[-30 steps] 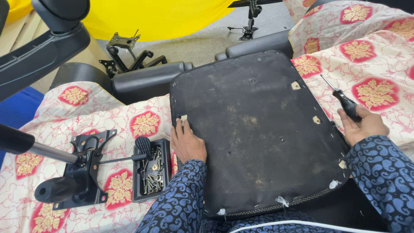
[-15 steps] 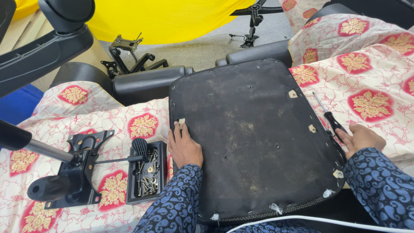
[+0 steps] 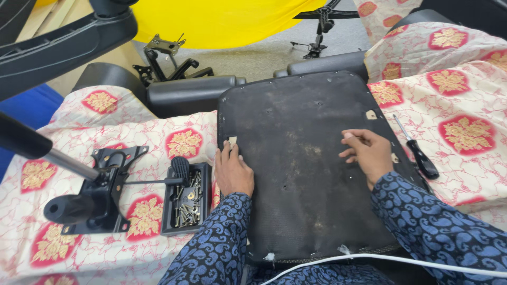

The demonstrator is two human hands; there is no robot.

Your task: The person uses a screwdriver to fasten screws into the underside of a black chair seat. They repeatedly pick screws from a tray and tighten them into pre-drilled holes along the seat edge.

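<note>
A black, worn seat base is lying underside-up across the person's lap and a patterned cloth, filling the middle of the view. The left hand is resting flat on the seat base's left edge, fingers stretched forward and holding nothing, the fingertips lying just beside a small pale tag near that edge. The right hand is lying on the right half of the same panel, fingers loosely curled and pointing left, empty as well; the two hands are sitting well apart with bare black fabric between them. A black-handled screwdriver is lying on the cloth just beside the seat base's right edge, near the right hand but not touching it. To the left of the left hand, a shallow black tray of screws is sitting on the cloth, with a black-gripped tool resting across its top end. Farther left, a black metal chair mechanism with a gas cylinder is lying on the cloth.
</note>
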